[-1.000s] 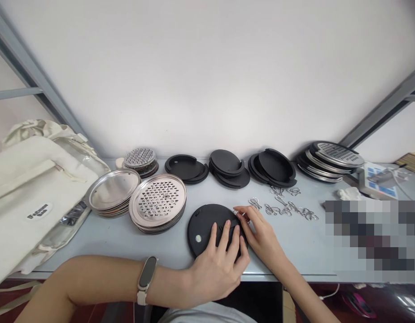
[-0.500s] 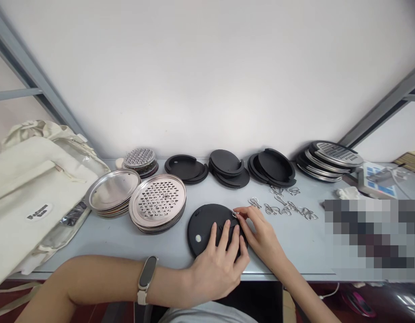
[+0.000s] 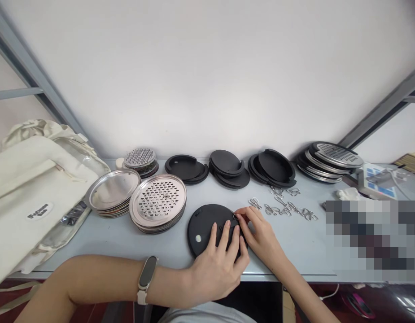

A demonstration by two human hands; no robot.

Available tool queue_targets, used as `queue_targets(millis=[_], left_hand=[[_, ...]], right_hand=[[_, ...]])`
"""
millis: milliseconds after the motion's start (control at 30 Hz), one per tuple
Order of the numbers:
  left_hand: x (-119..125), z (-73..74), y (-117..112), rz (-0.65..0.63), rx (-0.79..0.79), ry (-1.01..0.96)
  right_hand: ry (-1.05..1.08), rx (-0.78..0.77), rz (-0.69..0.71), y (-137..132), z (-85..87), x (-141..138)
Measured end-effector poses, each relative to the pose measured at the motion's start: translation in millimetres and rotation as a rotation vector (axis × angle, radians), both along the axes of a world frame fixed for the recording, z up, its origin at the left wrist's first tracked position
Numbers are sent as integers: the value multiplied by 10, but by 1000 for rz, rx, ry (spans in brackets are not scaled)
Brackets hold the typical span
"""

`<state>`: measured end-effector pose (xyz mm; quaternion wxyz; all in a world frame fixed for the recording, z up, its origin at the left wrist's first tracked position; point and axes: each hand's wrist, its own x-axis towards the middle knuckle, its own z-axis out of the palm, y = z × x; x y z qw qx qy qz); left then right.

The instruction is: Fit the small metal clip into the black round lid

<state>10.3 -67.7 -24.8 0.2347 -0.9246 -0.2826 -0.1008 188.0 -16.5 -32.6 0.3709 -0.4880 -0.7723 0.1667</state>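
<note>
The round, flat, matte-black disc (image 3: pixel 204 220) lies level, a pale round spot (image 3: pixel 198 238) toward its left edge, its near right portion covered from where I stand. At the disc's far right rim, a small, silvery bent-wire piece (image 3: pixel 235 216) shows one loop; I can't tell whether it's hooked in.

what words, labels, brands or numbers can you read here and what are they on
None reads with certainty.
Oval label on the cream bag: dark lettering, too blurred.
Round sticker on the black disc: too small.
Blue-and-white box: too blurred.
Wristband screen: dark, nothing legible.
</note>
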Motion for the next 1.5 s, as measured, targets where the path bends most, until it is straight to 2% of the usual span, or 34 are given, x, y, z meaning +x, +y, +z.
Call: queue_targets(millis=[467,867,1500], left_hand=[[1,4,9,-4,8,-5],[0,9,8,-1,12,4],[8,0,3,1,14,-6]], right_hand=[[-4,-21,7,3,-42,35],[-42,-105,-10,-14,-35,21],[-93,-62,-41,-25,-47,10]])
